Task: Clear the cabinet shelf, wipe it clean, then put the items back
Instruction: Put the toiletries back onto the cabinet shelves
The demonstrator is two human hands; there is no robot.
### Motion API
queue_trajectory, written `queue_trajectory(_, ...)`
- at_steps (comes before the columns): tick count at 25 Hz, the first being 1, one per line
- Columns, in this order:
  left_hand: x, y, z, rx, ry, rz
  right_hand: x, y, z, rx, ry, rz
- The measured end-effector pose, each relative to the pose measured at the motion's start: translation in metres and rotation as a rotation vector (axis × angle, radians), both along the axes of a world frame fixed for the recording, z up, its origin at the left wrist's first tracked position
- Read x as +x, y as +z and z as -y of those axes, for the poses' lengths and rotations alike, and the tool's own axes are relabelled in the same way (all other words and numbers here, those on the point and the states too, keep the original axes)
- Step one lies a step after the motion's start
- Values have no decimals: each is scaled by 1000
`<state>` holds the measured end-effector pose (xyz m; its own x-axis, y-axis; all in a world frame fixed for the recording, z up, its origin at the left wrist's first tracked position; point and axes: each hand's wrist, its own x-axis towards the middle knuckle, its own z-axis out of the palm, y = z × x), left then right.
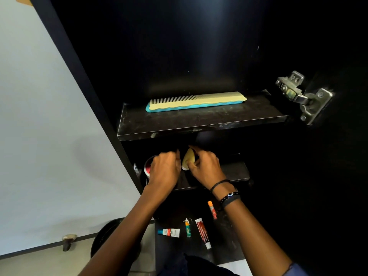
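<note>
Cabinet shelf (237, 173): black, low, dimly lit.
Right hand (205, 166): pinches pale-yellow oval item (188, 158).
Left hand (164, 168): curled; grasp unclear.
Handling: probably light, smooth; grip its edges.

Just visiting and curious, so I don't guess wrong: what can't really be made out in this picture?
Head view only:
- Red round tin: mostly hidden behind the left hand; whether that hand grips it is unclear.
- Pale oval thing: partly covered by fingers of the right hand; its identity is unclear.
- Small tubes below: print too small to read.
- Cabinet back above the comb: lost in darkness.
</note>
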<state>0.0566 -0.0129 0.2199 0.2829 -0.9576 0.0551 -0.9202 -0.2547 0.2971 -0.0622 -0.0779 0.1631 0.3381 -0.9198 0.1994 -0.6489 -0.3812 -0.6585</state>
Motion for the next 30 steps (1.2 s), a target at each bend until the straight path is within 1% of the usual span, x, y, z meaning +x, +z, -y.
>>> queue_trajectory(2,0,0,-2,-13,3,-15,2,1,-1,4,12,21)
queue_trajectory(6,0,-3,-8,-46,2,-45,2,0,-4,76,18,38)
queue_trajectory(13,6,-21,-16,-115,-24,-105,1,-8,-15,58,-16,60)
queue_trajectory(16,3,-32,-22,-247,-88,-148,-3,-7,-28,21,-25,95)
queue_trajectory(19,-1,-47,-32,-403,-155,-147,-11,-9,-47,-36,-44,99)
queue_trajectory(21,-5,-63,-42,-477,-188,-124,-18,-19,-62,-52,-66,102)
queue_trajectory(22,-7,-74,-48,-480,-213,-92,-21,-27,-70,-53,-89,123)
queue_trajectory(24,-11,-102,-61,-396,-266,-20,-28,-53,-87,-57,-133,148)
queue_trajectory(26,-13,-136,-74,-204,-302,10,-36,-88,-100,-10,-141,65)
queue_trajectory(28,-10,-168,-85,49,-307,-16,-46,-121,-108,141,-120,-46)
queue_trajectory(30,-6,-199,-90,298,-271,-52,-57,-146,-110,367,-105,-164)
